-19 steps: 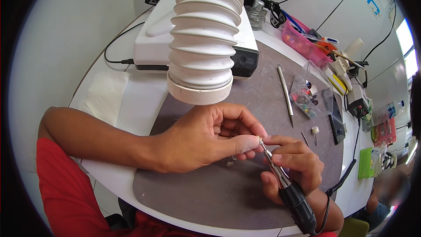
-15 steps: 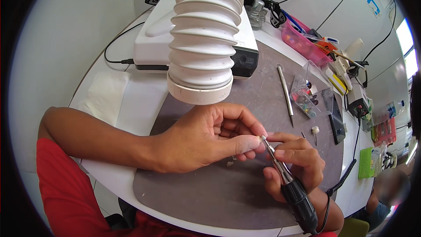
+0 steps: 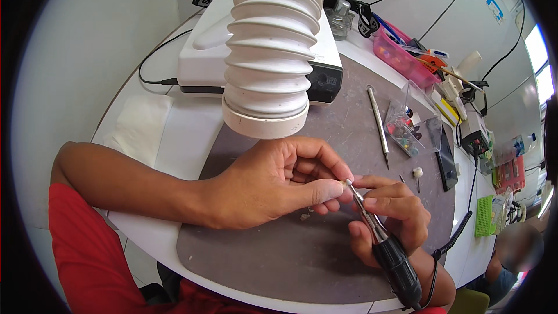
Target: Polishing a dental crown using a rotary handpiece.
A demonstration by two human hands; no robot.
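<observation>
My left hand (image 3: 279, 180) pinches a small pale piece (image 3: 343, 184) between thumb and forefinger beneath a white corrugated hose (image 3: 268, 70). My right hand (image 3: 395, 215) grips a black-and-silver rotary handpiece (image 3: 393, 267), its small tip at the piece. The grey mat (image 3: 244, 256) lies under both hands, with small crumbs (image 3: 304, 216) below my left fingers. Right of them are a pale knob on a thin shank (image 3: 417, 172) and a silver pen-like tool (image 3: 377, 125).
A white machine (image 3: 203, 52), paper sheet (image 3: 139, 122), clear box of small parts (image 3: 407, 131), dark flat object (image 3: 446, 168), pink basket (image 3: 395, 52) and green basket (image 3: 483, 216) surround the work. A coiled cord (image 3: 459, 232) runs along the right. A person (image 3: 503, 273) is at far right.
The handpiece and my right fingers have shifted slightly to the right, and the tip sits a little higher on the piece. My left hand is nearly still.
</observation>
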